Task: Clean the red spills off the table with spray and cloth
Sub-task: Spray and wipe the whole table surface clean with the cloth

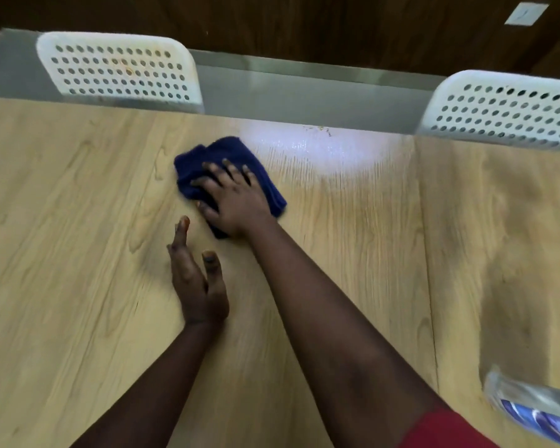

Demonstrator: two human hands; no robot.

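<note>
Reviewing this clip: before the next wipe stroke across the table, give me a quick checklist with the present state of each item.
1. Cloth under the right hand: ok, palm and spread fingers press it flat on the table.
2. Left hand out of the cloth's way: ok, it lies open on the wood nearer the person.
3. Red spill still to wipe: cannot tell, none shows; only small specks lie near the far edge.
4. Surface wetted: ok, a glossy patch lies right of the cloth.
5. Spray bottle within reach: ok, at the lower right, blurred.
</note>
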